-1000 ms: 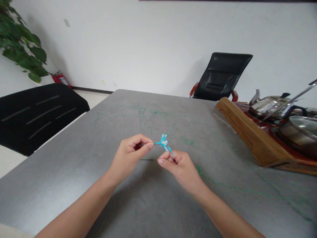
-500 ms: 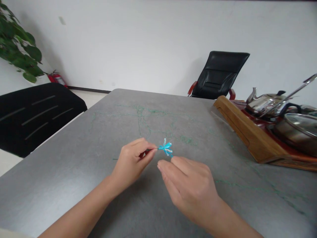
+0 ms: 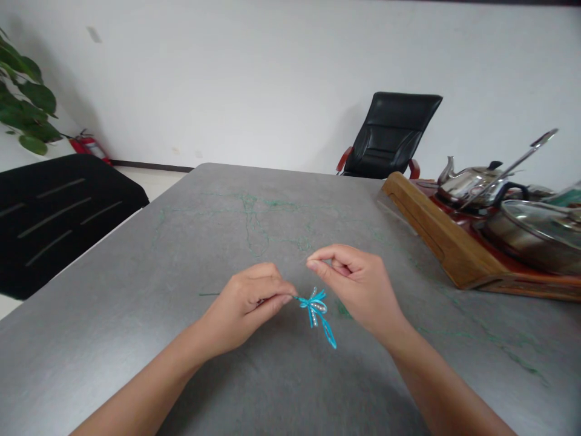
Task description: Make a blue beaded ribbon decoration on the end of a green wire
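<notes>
Right hand had moved to the far right of the blue flower, fingertips pinched, any hold unclear; left hand pinched its stem above the tabletop. Light, probably bendable, best gripped there.

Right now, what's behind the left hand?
Behind the left hand lies the tabletop. A thin dark strand disappears at the hand's edge; where it continues, or whether it joins the blue beaded flower, is covered.

left hand: pinched | right hand: curled, pinched | forearms: angled inward
</notes>
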### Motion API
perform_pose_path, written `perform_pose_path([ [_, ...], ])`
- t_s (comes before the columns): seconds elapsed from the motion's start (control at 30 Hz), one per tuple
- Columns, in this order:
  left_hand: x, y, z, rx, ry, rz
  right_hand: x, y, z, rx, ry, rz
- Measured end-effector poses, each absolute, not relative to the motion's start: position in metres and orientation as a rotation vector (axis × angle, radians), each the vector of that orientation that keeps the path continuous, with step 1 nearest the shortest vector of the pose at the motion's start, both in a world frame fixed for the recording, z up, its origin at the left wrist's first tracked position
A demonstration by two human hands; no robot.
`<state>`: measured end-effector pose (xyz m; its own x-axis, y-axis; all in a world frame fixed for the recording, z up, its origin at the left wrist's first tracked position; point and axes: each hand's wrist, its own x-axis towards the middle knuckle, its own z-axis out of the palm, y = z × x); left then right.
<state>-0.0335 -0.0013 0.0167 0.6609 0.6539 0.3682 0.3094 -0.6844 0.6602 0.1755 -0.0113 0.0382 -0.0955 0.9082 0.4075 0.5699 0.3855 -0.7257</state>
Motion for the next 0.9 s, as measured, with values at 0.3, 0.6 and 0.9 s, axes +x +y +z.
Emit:
perform_pose_path([
  [0.3, -0.034, -0.002, 0.022, 2.081, 0.783, 0.937, 0.174, 0.003, 0.014, -1.302, -1.569, 0.937],
  [0.6, -0.036, 0.003, 0.017, 1.945, 1.050, 1.173, 0.156, 0.001, -0.013, -1.214, -1.561, 1.110],
  [0.9, -0.038, 0.005, 0.013, 1.928, 1.234, 1.275, 0.142, -0.021, -0.001, -1.251, -1.790, 0.957],
])
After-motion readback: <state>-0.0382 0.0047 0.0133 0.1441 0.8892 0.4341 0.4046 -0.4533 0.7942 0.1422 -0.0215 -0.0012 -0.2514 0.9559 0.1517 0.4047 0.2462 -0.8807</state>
